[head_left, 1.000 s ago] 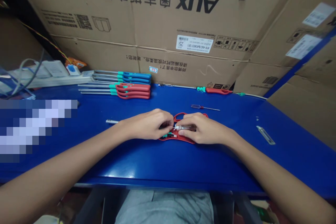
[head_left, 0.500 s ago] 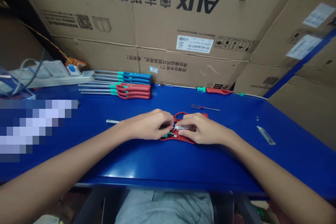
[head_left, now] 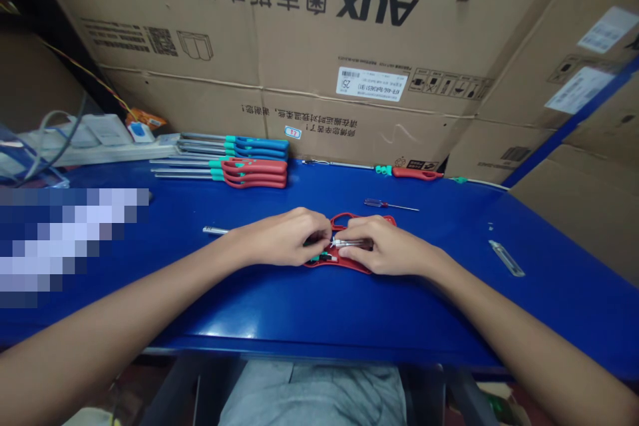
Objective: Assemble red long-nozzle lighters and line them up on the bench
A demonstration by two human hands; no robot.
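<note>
My right hand point(head_left: 387, 243) is closed around a small clear gas tank point(head_left: 352, 243) with a white end piece pointing left. The fingertips of my left hand point(head_left: 292, 236) are pinched together at that white end; whatever they grip is too small to make out. Beneath both hands lies a red lighter handle shell point(head_left: 352, 266), with green and black parts showing near its left end. A second red handle part point(head_left: 342, 218) is half hidden behind my right hand. From behind my left wrist a metal lighter tube point(head_left: 214, 231) sticks out to the left.
Several red lighters point(head_left: 257, 174) and blue lighters point(head_left: 262, 146) are stacked at the back left, beside a power strip point(head_left: 104, 146). A screwdriver point(head_left: 384, 204) lies behind my hands. Another clear tank point(head_left: 506, 258) is on the right. Cardboard point(head_left: 299, 46) walls the blue table's back.
Both hands keep nearly the same pose over the red shell, with the tank still in my right hand. The whole view has shifted very slightly.
</note>
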